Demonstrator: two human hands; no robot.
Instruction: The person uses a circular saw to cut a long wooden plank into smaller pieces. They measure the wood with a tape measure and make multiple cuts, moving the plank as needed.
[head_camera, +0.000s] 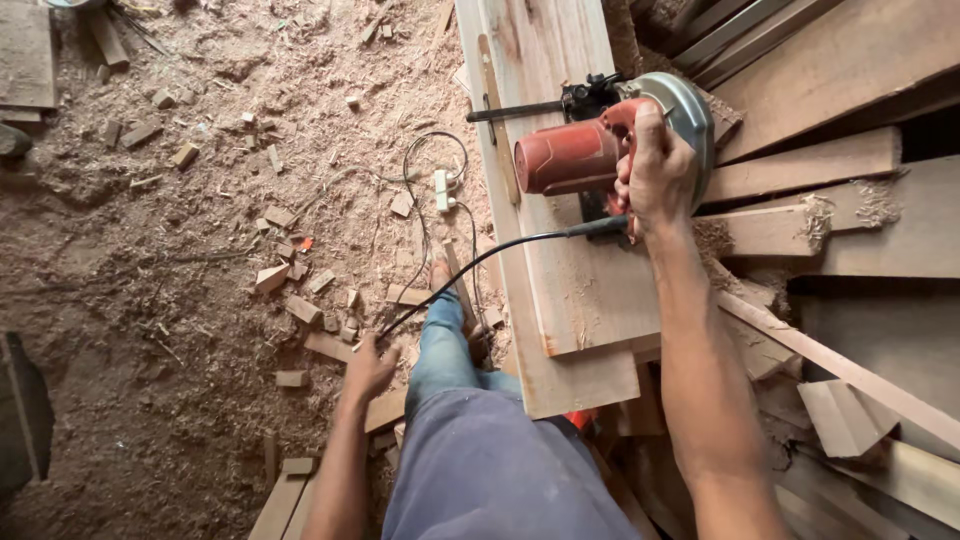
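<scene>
I'm watching the red circular saw (600, 150) sitting on the long plank (570, 260), up near the plank's far half, its metal blade guard (690, 110) hanging over the right edge. My right hand (655, 170) is wrapping tight round the saw's handle, fingers closed on it. My left hand (368, 368) is reaching down low on the left, closing on the black power cord (480, 262) and holding it out to the side; the grip looks loose, though I can't quite tell from up here how firmly the fingers are meeting.

The cord is what I'm worrying about first. It's running from the saw across the plank's face and down to the left, so if it slackens or swings back it could be lying in the blade's path. It's also trailing toward the white plug block (441, 190) lying in the sawdust on the floor (170, 270), and a tug could be pulling that connection apart mid-cut.

Next, the plank itself: it's resting on a rough stack of boards (840, 200) at the right rather than a proper bench, with its near end overhanging my knee (445, 350). With only one hand on the saw, the plank could shift or pinch the blade and kick the tool back. Offcut blocks (290, 290) are littering the floor round my foot, so footing is chancy too.
</scene>
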